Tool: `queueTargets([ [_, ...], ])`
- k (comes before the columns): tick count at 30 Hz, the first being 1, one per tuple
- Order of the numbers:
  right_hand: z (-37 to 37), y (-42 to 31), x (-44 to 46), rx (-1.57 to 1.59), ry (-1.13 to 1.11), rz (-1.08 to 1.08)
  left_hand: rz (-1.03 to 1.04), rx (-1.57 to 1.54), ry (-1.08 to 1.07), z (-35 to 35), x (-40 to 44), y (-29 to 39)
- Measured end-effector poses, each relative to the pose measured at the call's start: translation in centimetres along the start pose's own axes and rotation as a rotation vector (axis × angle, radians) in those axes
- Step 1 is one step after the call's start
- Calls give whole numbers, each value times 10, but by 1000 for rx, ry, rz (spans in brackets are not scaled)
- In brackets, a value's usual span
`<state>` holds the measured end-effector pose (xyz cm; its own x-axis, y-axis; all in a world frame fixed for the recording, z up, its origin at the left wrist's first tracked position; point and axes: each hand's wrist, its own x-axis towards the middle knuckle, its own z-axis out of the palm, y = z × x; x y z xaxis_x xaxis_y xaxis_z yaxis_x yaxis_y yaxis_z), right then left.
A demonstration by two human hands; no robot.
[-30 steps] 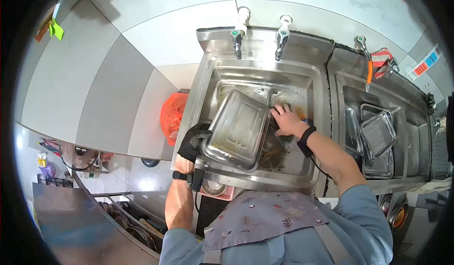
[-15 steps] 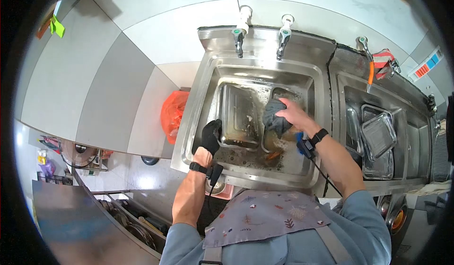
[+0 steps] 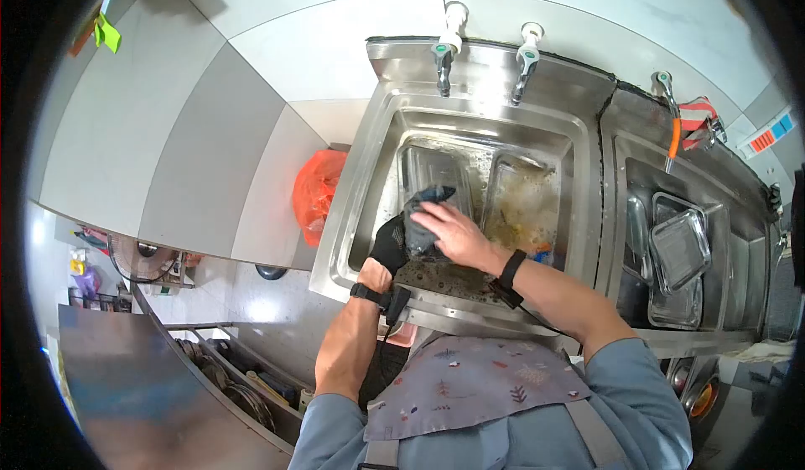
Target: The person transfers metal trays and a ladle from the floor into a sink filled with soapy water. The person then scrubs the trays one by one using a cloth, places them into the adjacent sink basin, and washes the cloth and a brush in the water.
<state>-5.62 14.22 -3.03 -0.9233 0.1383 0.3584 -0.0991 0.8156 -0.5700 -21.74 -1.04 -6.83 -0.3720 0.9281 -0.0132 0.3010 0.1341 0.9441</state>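
In the wide steel sink (image 3: 340,244), a rectangular metal tray (image 3: 432,166) is tilted at the left side. My left hand (image 3: 389,248), in a black glove, grips the tray's near-left corner; its fingertips are partly hidden. My bare right hand (image 3: 457,233) presses a dark grey cloth (image 3: 418,227) against the tray's near part, close beside the left hand. To the right lies a second metal tray (image 3: 526,197) with murky water and food scraps in it. Something orange and blue (image 3: 543,254) is near its lower edge.
Two taps (image 3: 444,67) stand over this sink. In the right-hand sink (image 3: 616,210), several metal trays (image 3: 681,244) are stacked under a tap with an orange hose (image 3: 674,139). A red plastic bag (image 3: 319,195) hangs left of the sink. An open drawer (image 3: 239,369) holds dishes below left.
My right hand has moved left with the cloth, from the right tray onto the left tray. The right tray now shows uncovered. The view has shifted slightly.
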Motion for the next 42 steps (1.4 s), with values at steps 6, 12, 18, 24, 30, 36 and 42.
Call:
queueTargets([
  [6,21,79,21,32,105,319,-242,70,159,-4,-8,4],
  [12,10,31,13,-8,-34,542,130,448,349,3,9,-76],
  [18,-11,-31,-18,105,161,161,90,217,190,10,25,-24],
  [24,-33,-17,10,12,20,-3,191,231,-75,-5,18,-1],
  [30,-46,13,69,-236,12,93,-103,69,-84,0,8,37],
  [36,-70,81,119,-65,90,190,-347,-190,-116,7,-8,53],
  [42,-59,133,119,539,-114,471,-310,-268,-112,11,-3,44],
])
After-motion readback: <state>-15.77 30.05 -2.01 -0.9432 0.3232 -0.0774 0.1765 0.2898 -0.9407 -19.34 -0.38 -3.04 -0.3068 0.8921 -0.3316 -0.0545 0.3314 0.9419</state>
